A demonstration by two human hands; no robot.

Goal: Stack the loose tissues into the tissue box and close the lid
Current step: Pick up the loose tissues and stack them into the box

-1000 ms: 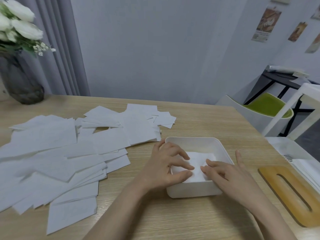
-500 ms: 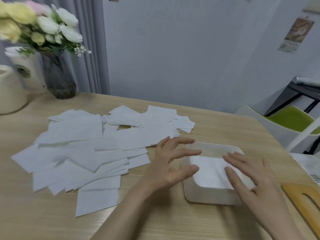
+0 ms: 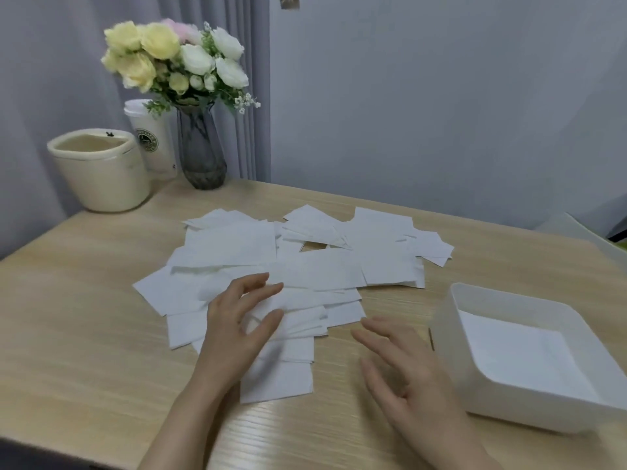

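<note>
Many flat paper tissues (image 3: 305, 266), rounded plastic box (image 3: 451, 334)

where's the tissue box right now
In the head view the white tissue box sits on the wooden table at the lower right, lid off, just right of the right hand and the loose tissues.

Two hands (image 3: 237, 320), one tissue box (image 3: 529, 412), one vase (image 3: 200, 154), two cups (image 3: 101, 171).

Flower vase (image 3: 201, 154), paper cup (image 3: 151, 137), cream bin (image 3: 98, 169) on table (image 3: 68, 317)
</note>
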